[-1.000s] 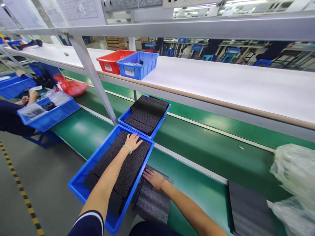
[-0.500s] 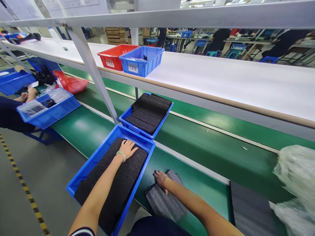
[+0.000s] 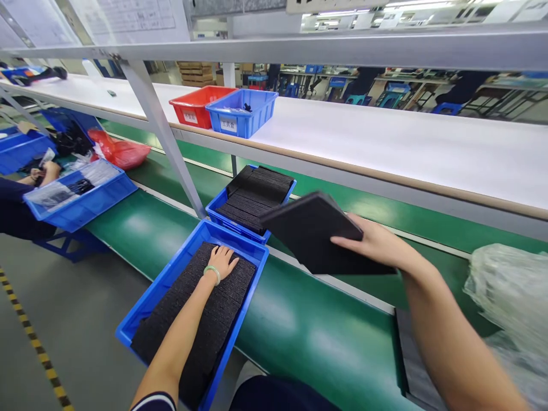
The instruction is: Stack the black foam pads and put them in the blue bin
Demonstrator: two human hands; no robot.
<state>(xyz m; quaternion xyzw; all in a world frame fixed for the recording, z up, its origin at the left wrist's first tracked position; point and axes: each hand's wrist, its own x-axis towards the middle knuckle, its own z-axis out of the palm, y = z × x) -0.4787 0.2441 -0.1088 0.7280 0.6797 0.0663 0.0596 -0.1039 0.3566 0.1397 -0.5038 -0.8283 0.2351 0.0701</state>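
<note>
My left hand, a pale green bangle at its wrist, lies with fingers apart on tightly packed black foam sheets. These stand on edge inside a long blue bin. Over the green surface, my right hand grips a thin stack of black foam sheets by its right side, thumb on the near face. The stack is tilted and raised, with some motion blur. Beyond the long bin, a smaller blue bin holds more black foam sheets.
A dark sheet stack lies at right, beside crumpled clear plastic. A red bin and a blue bin stand on the white shelf. A metal post rises behind the bins. At left, a co-worker's hands handle small parts.
My right hand has lifted a sheet stack off the green surface and swung it up and forward. My left hand stays on the packed foam. The view has shifted slightly.
</note>
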